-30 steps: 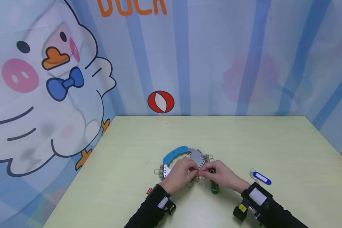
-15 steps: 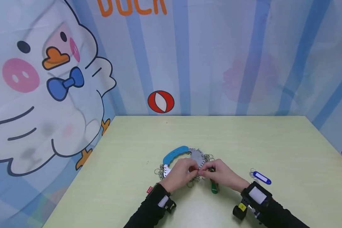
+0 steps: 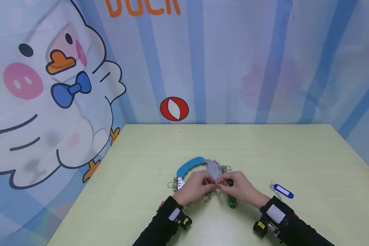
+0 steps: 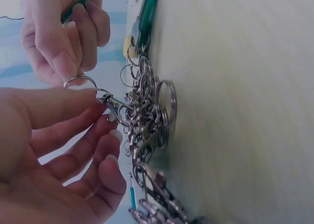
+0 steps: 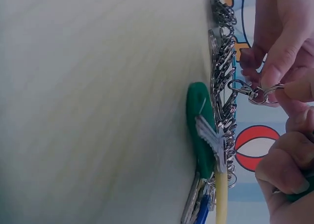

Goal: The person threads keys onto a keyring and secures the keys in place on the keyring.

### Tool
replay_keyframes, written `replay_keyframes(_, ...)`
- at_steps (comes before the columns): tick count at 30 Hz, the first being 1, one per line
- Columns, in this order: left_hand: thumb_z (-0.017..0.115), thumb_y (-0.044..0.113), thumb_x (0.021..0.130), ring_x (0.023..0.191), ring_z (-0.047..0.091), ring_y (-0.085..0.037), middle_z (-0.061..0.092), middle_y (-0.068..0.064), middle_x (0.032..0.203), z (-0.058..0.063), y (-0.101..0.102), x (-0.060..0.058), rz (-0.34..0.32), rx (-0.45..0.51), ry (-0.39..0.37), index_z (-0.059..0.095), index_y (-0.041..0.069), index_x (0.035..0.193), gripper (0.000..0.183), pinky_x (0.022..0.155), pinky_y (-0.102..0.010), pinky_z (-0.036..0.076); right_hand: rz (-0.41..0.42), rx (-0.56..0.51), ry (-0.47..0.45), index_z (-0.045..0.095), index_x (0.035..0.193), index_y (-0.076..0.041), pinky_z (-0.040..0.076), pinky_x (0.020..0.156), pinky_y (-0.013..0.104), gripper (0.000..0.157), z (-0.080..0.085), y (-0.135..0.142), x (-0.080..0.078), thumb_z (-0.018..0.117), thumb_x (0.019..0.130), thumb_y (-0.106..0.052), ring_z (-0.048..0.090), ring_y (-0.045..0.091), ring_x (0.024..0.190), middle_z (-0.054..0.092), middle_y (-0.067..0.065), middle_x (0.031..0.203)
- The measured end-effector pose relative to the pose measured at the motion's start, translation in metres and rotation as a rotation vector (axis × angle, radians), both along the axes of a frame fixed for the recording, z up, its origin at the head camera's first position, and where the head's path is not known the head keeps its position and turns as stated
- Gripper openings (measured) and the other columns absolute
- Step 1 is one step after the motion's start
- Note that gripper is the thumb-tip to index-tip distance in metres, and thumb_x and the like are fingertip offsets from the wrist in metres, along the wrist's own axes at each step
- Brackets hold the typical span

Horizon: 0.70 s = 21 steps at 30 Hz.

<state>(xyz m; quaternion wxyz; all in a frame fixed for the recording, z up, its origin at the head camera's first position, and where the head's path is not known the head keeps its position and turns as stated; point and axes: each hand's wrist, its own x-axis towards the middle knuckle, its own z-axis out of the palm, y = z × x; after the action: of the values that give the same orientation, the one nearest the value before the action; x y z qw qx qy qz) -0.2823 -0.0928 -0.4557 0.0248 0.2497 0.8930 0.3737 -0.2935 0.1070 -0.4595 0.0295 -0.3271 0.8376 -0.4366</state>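
Fingertips of both hands meet at a metal key ring (image 4: pixel 81 78) on a swivel clasp (image 5: pixel 245 90). The left hand (image 3: pixel 194 186) pinches the ring where it joins the clasp. From the other side, the right hand (image 3: pixel 241 188) pinches the same ring; something green (image 5: pixel 301 193) shows in its curled fingers, mostly hidden. The clasp is hooked to a ring-shaped holder with a grey notched metal plate (image 3: pixel 213 168) and a blue arc (image 3: pixel 189 166). Several more clasps and rings (image 4: pixel 147 111) hang along its edge. The hands cover the holder's near part.
A green key tag (image 5: pixel 197 121) with a key (image 5: pixel 211 135) lies by the holder, close to the right hand. Farther right on the pale table (image 3: pixel 310 160) lies a blue key tag (image 3: pixel 283 191) with a ring. A printed cloth backdrop (image 3: pixel 227 68) stands behind.
Both hands keep to the same spot, fingertips together. Their fingers shift only slightly, and the head view moves a little.
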Motion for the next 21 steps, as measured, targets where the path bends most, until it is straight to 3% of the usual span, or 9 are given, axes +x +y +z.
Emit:
replay_keyframes(12,0.060,0.017,0.093,0.073,0.055,-0.004,0.070,-0.001,0.088,0.0006,0.0012,-0.0017,0.040,0.060,-0.084,0.073,0.012,0.093,0.014,0.064,-0.017,0.044,-0.002,-0.030,0.215,0.073,0.089,-0.010,0.038,0.052,0.016,0.009,-0.0044,-0.0005,0.0039,0.069,0.084,-0.004,0.039,-0.005,0.057,0.058,-0.009,0.067)
replay_keyframes(15,0.061,0.015,0.093,0.071,0.054,-0.003,0.071,-0.001,0.088,-0.0003,0.0017,-0.0017,0.060,0.070,-0.055,0.074,0.012,0.092,0.013,0.064,-0.017,0.044,0.003,-0.026,0.198,0.074,0.091,-0.010,0.038,0.051,0.016,0.009,-0.0034,-0.0011,0.0045,0.069,0.085,-0.006,0.040,-0.005,0.056,0.060,-0.008,0.068)
replay_keyframes(21,0.060,0.009,0.093,0.077,0.056,-0.003,0.073,-0.002,0.091,-0.0021,0.0056,0.0004,0.054,0.010,0.078,0.074,0.010,0.095,0.014,0.070,-0.015,0.045,-0.025,0.012,0.045,0.075,0.094,-0.010,0.034,0.050,0.016,0.010,0.0030,-0.0034,0.0041,0.067,0.089,-0.014,0.037,-0.002,0.051,0.057,-0.008,0.065)
